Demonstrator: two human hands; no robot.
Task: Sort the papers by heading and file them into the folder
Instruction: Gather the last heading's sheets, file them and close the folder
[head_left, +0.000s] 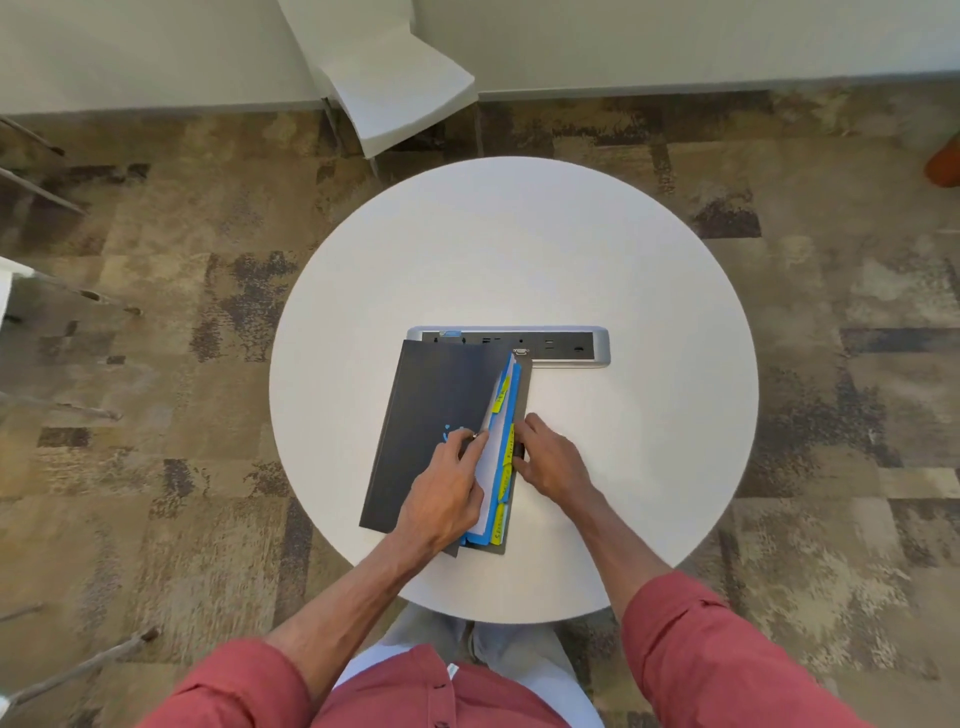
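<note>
In the head view, a dark folder (431, 410) is seen lying slightly askew near the middle of a round white tabletop (519, 249), its far corner just touching a recessed socket panel (550, 344); its cover is lowered almost flat, with white papers (485, 467), blue dividers (514, 395) and yellow tabs (501, 397) showing along the open right edge. The left hand (447, 488) is laid on the cover, its fingers curled over the free edge and holding it; the right hand (550, 462) is set against the tabbed edge with fingertips bent onto the tabs, though whether anything is pinched there cannot be told. No loose sheets are seen on the tabletop; the sorting is therefore judged finished and the filing nearly so, with only the squaring of the sheets and the closing of the cover seemingly left. A white chair (400, 88) is seen beyond the tabletop.
</note>
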